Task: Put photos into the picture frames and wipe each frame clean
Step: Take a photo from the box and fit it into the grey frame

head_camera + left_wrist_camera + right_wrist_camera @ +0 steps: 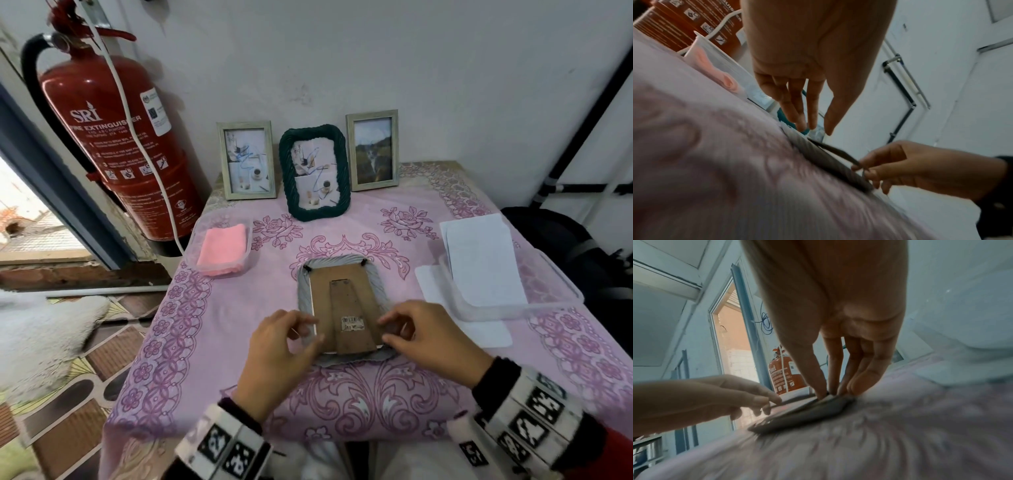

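Pink floral cloth (212, 329) covered the counter in the head view, where a grey frame (305, 291) lay face-down, both hands at its near end. Left wrist view: the left hand (807, 65) hovered, fingers (795, 112) straight. Right wrist view: right hand (840, 313) fingertips (821, 391) pinched the backing board (805, 404).

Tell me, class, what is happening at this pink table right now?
A person is working on a grey picture frame lying face down on the pink tablecloth. Both hands are at its brown backing board: the left hand at the left edge, the right hand at the right. Three filled frames stand at the back. A pink cloth waits in a tub, untouched.
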